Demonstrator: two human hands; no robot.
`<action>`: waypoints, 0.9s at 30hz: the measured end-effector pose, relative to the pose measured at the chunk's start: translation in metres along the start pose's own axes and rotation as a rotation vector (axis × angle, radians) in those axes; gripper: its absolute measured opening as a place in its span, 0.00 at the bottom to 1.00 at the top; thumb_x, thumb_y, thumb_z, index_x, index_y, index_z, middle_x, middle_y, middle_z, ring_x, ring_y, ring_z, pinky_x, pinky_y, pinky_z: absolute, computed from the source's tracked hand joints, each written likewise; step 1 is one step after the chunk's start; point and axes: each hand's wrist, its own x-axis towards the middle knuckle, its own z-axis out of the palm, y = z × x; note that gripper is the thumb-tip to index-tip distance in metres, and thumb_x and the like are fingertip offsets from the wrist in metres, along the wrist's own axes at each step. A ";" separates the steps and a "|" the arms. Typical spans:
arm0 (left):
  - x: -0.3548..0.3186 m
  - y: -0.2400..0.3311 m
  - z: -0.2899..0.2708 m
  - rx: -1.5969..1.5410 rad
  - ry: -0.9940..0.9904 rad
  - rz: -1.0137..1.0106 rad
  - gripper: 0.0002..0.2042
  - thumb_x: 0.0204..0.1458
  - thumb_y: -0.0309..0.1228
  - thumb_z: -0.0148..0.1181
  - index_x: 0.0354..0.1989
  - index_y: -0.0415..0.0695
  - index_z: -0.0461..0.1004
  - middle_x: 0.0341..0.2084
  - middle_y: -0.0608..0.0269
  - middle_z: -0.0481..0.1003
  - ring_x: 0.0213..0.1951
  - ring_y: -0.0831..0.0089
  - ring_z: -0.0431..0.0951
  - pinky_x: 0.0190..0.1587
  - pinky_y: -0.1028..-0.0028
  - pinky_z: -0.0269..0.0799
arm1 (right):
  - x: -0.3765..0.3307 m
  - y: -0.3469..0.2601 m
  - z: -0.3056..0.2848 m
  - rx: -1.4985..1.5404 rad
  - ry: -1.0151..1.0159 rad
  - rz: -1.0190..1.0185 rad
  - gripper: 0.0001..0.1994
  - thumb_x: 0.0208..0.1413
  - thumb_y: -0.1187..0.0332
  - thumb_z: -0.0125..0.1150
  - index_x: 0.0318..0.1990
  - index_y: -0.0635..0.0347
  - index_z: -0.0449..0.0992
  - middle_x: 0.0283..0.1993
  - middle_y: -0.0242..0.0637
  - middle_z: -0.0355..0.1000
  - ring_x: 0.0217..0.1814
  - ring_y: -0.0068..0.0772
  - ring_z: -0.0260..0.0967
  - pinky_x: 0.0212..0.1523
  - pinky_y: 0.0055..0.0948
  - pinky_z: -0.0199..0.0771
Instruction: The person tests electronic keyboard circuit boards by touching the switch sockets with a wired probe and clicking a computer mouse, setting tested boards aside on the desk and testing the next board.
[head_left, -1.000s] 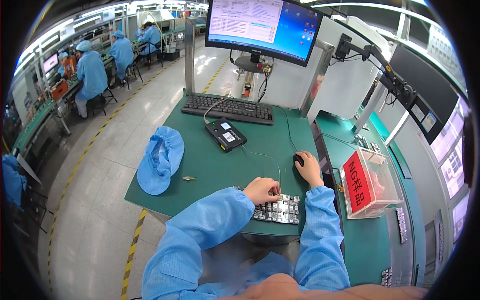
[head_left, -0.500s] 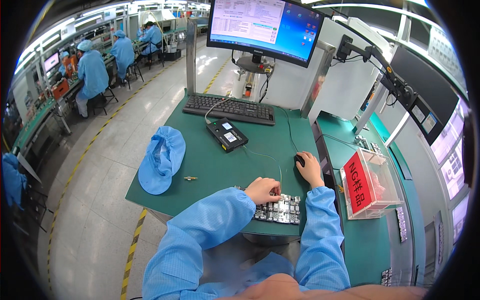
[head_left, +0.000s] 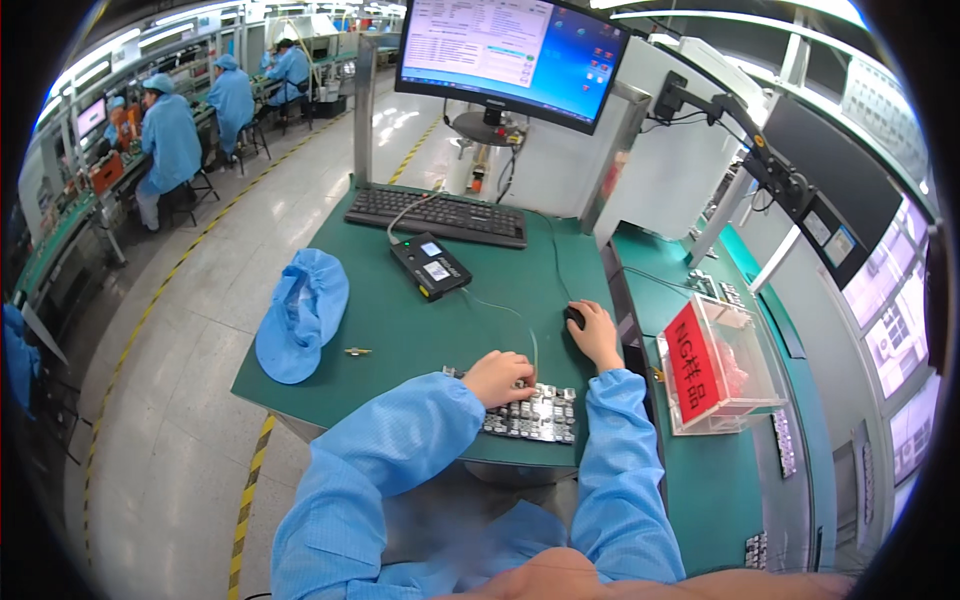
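My right hand [head_left: 597,338] rests over a black computer mouse [head_left: 574,317] near the bench's right edge, its fingers curled on it. My left hand [head_left: 498,378] bends over a panel of small silvery circuit boards [head_left: 548,418] at the front of the bench. Its fingertips are pinched at the end of a thin pale cable [head_left: 532,335]; the tip itself is hidden. That cable runs back to a flat black box [head_left: 430,267] with a small lit screen. A second cable links the box toward the black keyboard [head_left: 435,217] behind it.
On the green bench [head_left: 400,340] lie a blue cloth cap [head_left: 303,315] and a small brass-coloured connector [head_left: 358,351]. A monitor [head_left: 510,60] stands at the back. To the right, a clear box with a red label [head_left: 697,370] sits on a side bench. Several co-workers sit far left.
The whole view has shifted a little, so everything sits further left in the picture. Both hands keep their places, the left at the boards, the right on the mouse.
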 end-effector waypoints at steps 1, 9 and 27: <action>0.001 -0.002 0.002 0.002 -0.001 -0.001 0.09 0.49 0.41 0.61 0.26 0.50 0.74 0.29 0.68 0.73 0.39 0.67 0.73 0.40 0.66 0.65 | 0.000 0.002 0.001 0.015 0.002 -0.003 0.17 0.46 0.64 0.61 0.47 0.49 0.77 0.51 0.37 0.71 0.51 0.46 0.68 0.51 0.39 0.70; 0.016 0.013 -0.020 -0.077 -0.087 -0.267 0.12 0.52 0.38 0.59 0.31 0.41 0.75 0.27 0.57 0.77 0.32 0.59 0.77 0.36 0.63 0.72 | 0.009 0.002 0.004 0.025 -0.002 0.037 0.16 0.47 0.64 0.61 0.47 0.49 0.77 0.50 0.35 0.71 0.51 0.44 0.68 0.52 0.38 0.70; 0.049 0.021 0.022 -0.314 -0.120 -0.189 0.12 0.48 0.38 0.63 0.28 0.40 0.77 0.24 0.58 0.77 0.30 0.63 0.77 0.34 0.68 0.71 | 0.003 0.006 0.009 0.032 0.060 0.035 0.16 0.44 0.64 0.61 0.44 0.49 0.78 0.49 0.37 0.72 0.47 0.46 0.70 0.48 0.40 0.70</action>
